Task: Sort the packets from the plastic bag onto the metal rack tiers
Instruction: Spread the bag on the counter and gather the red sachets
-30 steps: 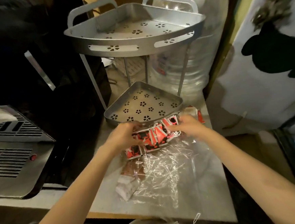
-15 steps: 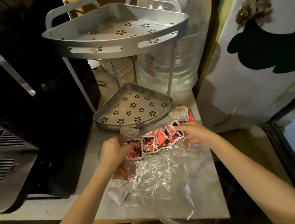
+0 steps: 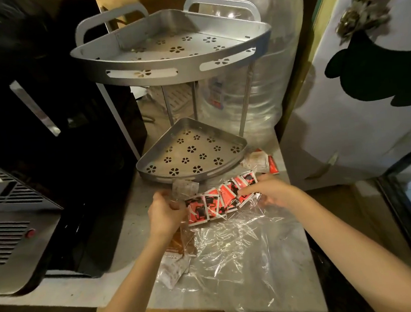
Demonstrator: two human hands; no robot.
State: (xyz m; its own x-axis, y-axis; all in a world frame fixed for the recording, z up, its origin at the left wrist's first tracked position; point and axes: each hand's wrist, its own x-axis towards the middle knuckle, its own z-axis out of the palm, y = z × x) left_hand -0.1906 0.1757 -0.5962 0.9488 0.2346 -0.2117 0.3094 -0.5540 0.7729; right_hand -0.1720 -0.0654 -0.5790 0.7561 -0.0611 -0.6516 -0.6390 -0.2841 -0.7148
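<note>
Head view looks down on a 2-tier metal rack (image 3: pixel 173 67) standing on a grey surface (image 3: pixel 132 235), and every place below is given relative to that rack's lower tier (image 3: pixel 192 152). Just in front of the lower tier's curved rim lies a fanned row of red and black packets (image 3: pixel 218 201), its long axis slanting from the near left up toward the far right, so the far-right end sits closest to the rim. The left hand (image 3: pixel 166 214) is at the near-left end of the row, curled around a pale, translucent packet (image 3: pixel 185 188) that sticks up toward the rim; the right hand (image 3: pixel 273 193) rests on the far-right end, fingers laid flat over the packets, and whether it pinches one I cannot tell. The crumpled plastic bag (image 3: pixel 239 249) spreads out nearer the person than the row, with brown and white packets (image 3: pixel 178 256) at its left edge. More packets (image 3: pixel 261 162) lie to the right of the tier. Both tiers appear bare. The left hand, with its packet already raised, looks nearer to a short lift over the rim. Compared with 0.5 s ago, the hands and the row hold nearly the same places; the pale packet has stayed up in the left hand, and the camera has swung slightly.
</note>
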